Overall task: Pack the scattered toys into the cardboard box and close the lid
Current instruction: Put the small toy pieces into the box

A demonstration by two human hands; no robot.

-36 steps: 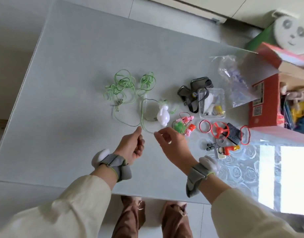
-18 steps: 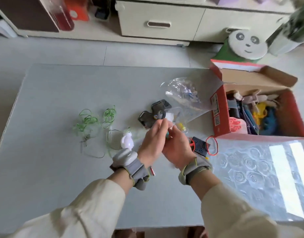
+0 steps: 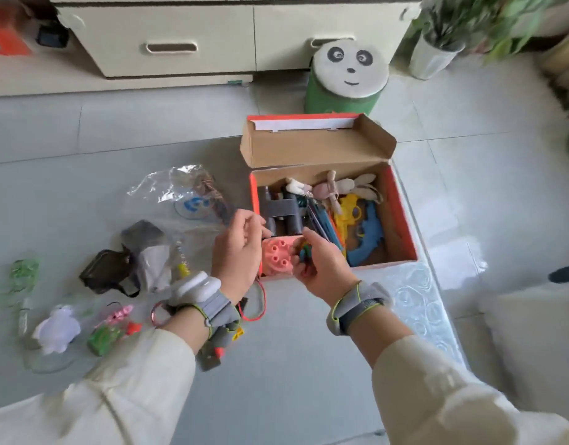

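Observation:
The red cardboard box [image 3: 402, 220] stands on the table with its lid [image 3: 315, 149] flipped up at the back. Inside lie plush rabbits [image 3: 344, 187], a yellow toy gun [image 3: 349, 213], a blue one [image 3: 369, 232], grey binoculars [image 3: 283, 213] and a pink round piece [image 3: 276, 258]. My right hand [image 3: 324, 268] pinches a small green-and-red toy [image 3: 304, 253] over the box's front edge. My left hand [image 3: 241, 245] hovers at the box's front left corner, fingers relaxed, nothing visible in it. On the table to the left remain a white toy [image 3: 56, 329], a green toy [image 3: 105, 338] and a pink toy [image 3: 119, 313].
Left of the box lie a clear plastic bag [image 3: 186, 194], a black pouch [image 3: 113, 271], green strings [image 3: 23, 274], red rings [image 3: 157, 313] and a red cord [image 3: 259, 306]. A panda stool [image 3: 347, 78] and a potted plant [image 3: 434, 56] stand beyond the table.
Both hands have travelled right from the scattered toys to the box's front edge, the right one carrying the small toy. My view has turned toward the box.

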